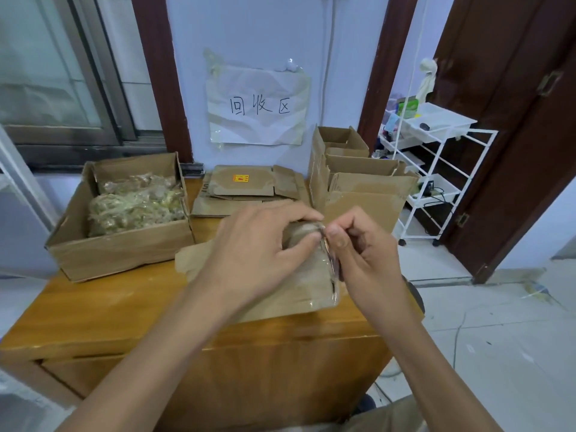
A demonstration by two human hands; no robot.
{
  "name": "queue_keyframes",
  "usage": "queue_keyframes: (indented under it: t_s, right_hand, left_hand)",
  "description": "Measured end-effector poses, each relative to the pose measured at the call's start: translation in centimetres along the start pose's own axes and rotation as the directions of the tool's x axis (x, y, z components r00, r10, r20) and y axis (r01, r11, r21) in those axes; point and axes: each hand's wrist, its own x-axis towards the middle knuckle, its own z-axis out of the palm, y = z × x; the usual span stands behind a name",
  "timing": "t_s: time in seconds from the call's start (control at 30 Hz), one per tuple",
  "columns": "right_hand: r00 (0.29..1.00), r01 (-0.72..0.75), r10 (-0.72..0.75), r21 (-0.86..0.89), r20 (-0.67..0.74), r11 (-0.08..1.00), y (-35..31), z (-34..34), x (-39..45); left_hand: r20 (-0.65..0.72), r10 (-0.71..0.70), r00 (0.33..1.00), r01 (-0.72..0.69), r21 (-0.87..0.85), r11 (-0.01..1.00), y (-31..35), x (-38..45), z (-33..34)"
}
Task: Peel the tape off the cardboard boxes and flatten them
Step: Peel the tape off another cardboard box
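Desk [93,307] beneath your hands. Bin [118,244] of tape scraps beyond your left hand [258,260]; flat stack [249,188] ahead. Box [299,288] lies under that hand, fingers gripping its top. Your right hand [364,260] pinches tape [327,247] at the box's right edge.

- A wooden tabletop [103,304] fills the lower middle, its front panel dropping toward 6 o'clock.
- A crumpled paper sign [257,106] with handwritten characters is taped to the pale wall at 12 o'clock.
- A white wire trolley [436,169] with trays stands on the floor at 2 o'clock, small items on its top shelf.
- A dark brown door [514,120] stands at 3 o'clock, just beside the trolley.
- A window [53,76] with a dark frame sits at 10 o'clock.
- Pale floor tiles [498,338] spread toward 4 o'clock.
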Motion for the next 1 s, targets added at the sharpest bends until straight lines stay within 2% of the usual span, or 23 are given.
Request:
queue_keyframes:
  t_s: [0.07,0.13,0.2,0.3,0.43,0.5,0.6,0.63,0.7,0.73,0.8,0.83,0.9,1.0]
  right_hand:
    - [1.000,0.015,-0.015,-0.026,0.005,1.000,0.3,-0.1,-0.1]
    - [0.998,0.057,-0.055,-0.091,0.022,0.994,0.3,-0.4,0.3]
    - [0.994,0.098,-0.090,-0.146,0.058,0.984,0.2,-0.7,1.0]
    - [0.983,0.170,-0.149,-0.225,0.107,0.959,-0.1,-1.0,2.7]
    - [0.948,0.287,-0.225,-0.303,0.223,0.909,-1.2,-1.1,6.3]
    - [0.922,0.260,-0.142,-0.301,0.361,0.918,-2.3,-1.2,9.3]
    - [0.796,0.156,0.067,-0.311,0.602,0.938,-4.5,-0.7,14.3]
    - [0.767,0.188,0.084,-0.349,0.636,0.918,-5.2,-0.3,15.6]
    - [0.773,0.295,0.063,-0.446,0.631,0.845,-6.1,0.7,16.9]
    - [0.801,0.330,0.069,-0.535,0.594,0.777,-6.2,1.0,16.7]
    - [0.887,0.311,0.057,-0.685,0.458,0.659,-6.0,1.3,15.1]
    - [0.920,0.294,-0.001,-0.691,0.391,0.660,-5.5,1.5,14.0]
    - [0.946,0.294,-0.146,-0.571,0.291,0.767,-3.8,2.2,11.8]
    - [0.953,0.292,-0.226,-0.406,0.203,0.866,-1.0,3.3,9.7]
  left_hand:
    - [-0.057,0.044,0.997,-0.044,0.011,0.999,0.1,0.3,0.3]
    - [-0.080,0.189,0.979,-0.167,0.221,0.961,0.0,0.8,0.2]
    - [-0.018,0.364,0.931,-0.308,0.494,0.813,0.0,1.3,-0.6]
    - [0.114,0.443,0.889,-0.403,0.653,0.641,0.0,2.4,-2.4]
    - [0.165,0.393,0.905,-0.387,0.705,0.595,-0.7,4.0,-3.2]
    - [0.173,0.301,0.938,-0.322,0.757,0.569,-1.3,4.6,-3.9]
    - [0.178,0.122,0.977,-0.215,0.826,0.522,-1.9,4.8,-4.1]
    - [0.129,0.081,0.988,-0.152,0.825,0.544,-2.3,4.9,-3.9]
    - [-0.001,-0.016,1.000,0.011,0.755,0.656,-3.6,5.4,-3.9]
    - [-0.055,-0.076,0.996,0.094,0.680,0.727,-4.1,5.5,-4.2]
    - [-0.195,-0.089,0.977,0.180,0.524,0.833,-5.1,5.0,-4.4]
    - [-0.266,-0.052,0.963,0.173,0.458,0.872,-5.7,4.4,-4.2]
    - [-0.350,0.013,0.937,0.121,0.359,0.925,-6.1,2.7,-3.3]
    - [-0.337,-0.013,0.941,0.076,0.171,0.982,-6.4,0.1,-0.9]
